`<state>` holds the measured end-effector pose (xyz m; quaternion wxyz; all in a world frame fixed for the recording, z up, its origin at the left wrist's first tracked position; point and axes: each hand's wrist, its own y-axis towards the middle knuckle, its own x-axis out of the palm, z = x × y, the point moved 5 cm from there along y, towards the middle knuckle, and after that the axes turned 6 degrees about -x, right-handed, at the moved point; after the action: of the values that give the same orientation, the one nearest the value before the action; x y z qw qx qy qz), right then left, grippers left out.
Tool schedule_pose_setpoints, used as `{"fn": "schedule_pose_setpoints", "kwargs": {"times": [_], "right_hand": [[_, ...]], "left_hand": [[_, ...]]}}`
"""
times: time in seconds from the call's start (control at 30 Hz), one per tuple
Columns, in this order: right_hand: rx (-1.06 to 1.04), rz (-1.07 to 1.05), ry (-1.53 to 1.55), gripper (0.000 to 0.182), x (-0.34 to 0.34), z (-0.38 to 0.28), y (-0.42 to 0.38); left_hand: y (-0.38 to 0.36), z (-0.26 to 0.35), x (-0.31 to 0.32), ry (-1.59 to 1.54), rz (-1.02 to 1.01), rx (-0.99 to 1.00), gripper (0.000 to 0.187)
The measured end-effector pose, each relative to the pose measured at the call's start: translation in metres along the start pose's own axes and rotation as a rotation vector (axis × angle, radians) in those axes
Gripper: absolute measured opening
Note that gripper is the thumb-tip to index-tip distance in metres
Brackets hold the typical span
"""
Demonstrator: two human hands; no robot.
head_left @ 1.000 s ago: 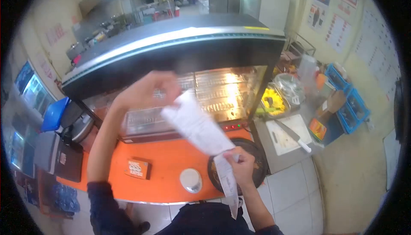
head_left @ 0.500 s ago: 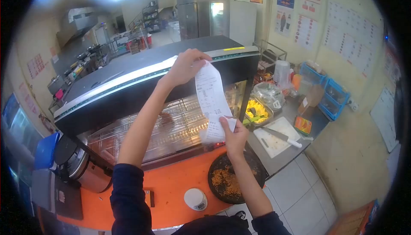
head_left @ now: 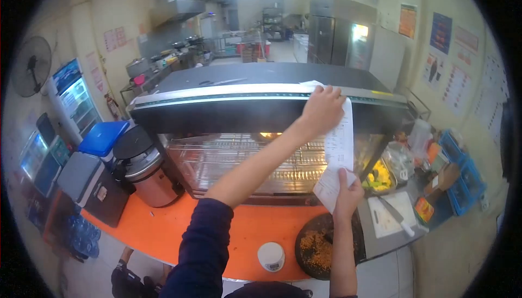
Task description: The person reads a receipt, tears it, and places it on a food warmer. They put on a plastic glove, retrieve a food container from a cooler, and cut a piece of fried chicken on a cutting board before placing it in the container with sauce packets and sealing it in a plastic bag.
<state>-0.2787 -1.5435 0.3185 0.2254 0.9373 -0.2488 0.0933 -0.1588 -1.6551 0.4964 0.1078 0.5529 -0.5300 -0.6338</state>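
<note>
Pinched in my left hand [head_left: 324, 108] is the top end of a long printed paper slip [head_left: 339, 143], held at the front edge of the warming cabinet [head_left: 261, 92]. My right hand [head_left: 348, 192] grips the slip lower down, where it bends and a second part hangs to the left. Behind the paper are the cabinet's wire racks [head_left: 244, 162]. Below my right hand lies a round dark pan [head_left: 312, 265] with brown crumbs. A white scale [head_left: 271, 256] stands left of the pan on the orange counter [head_left: 217, 238].
On the right are a knife [head_left: 396, 216], a cutting board [head_left: 380, 223], a tray of yellow food [head_left: 379, 176] and blue baskets [head_left: 462, 195]. A steel cooker [head_left: 149, 173] and a grey cooler box [head_left: 89, 186] stand left. Part of a person [head_left: 128, 281] shows at lower left.
The view has swung left and up, so the cabinet and counter sit further right in it. Both hands still hold the slip, whose lower part now hangs out to the left.
</note>
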Motion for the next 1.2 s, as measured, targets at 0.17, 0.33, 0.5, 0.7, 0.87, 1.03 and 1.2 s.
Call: {"fn": "schedule_pose_setpoints", "kwargs": {"times": [0.17, 0.33, 0.5, 0.7, 0.87, 1.03, 1.2], "right_hand": [[-0.099, 0.051, 0.011, 0.024, -0.011, 0.003, -0.011], [-0.028, 0.034, -0.004, 0.023, -0.024, -0.01, -0.039], [-0.056, -0.087, -0.03, 0.019, -0.03, -0.025, -0.047], [-0.063, -0.147, -0.132, 0.014, -0.033, -0.055, -0.04], [-0.152, -0.173, -0.048, 0.018, 0.004, -0.067, -0.031], [0.042, -0.581, 0.021, 0.031, 0.068, -0.017, -0.052], [0.085, -0.774, 0.102, 0.029, 0.112, 0.017, -0.077]], "left_hand": [[-0.01, 0.018, -0.003, 0.198, 0.232, -0.083, 0.03], [-0.009, 0.028, 0.023, 0.025, 0.141, -0.122, 0.048], [-0.008, 0.022, 0.014, 0.145, 0.226, -0.206, 0.055], [-0.087, 0.052, -0.051, -1.113, -0.489, -0.29, 0.061], [-0.158, 0.035, -0.034, -1.265, -0.665, -0.324, 0.039], [-0.148, -0.065, -0.06, -1.088, 0.019, -0.685, 0.03], [-0.135, -0.121, -0.083, -1.016, 0.225, -0.653, 0.054]]}}
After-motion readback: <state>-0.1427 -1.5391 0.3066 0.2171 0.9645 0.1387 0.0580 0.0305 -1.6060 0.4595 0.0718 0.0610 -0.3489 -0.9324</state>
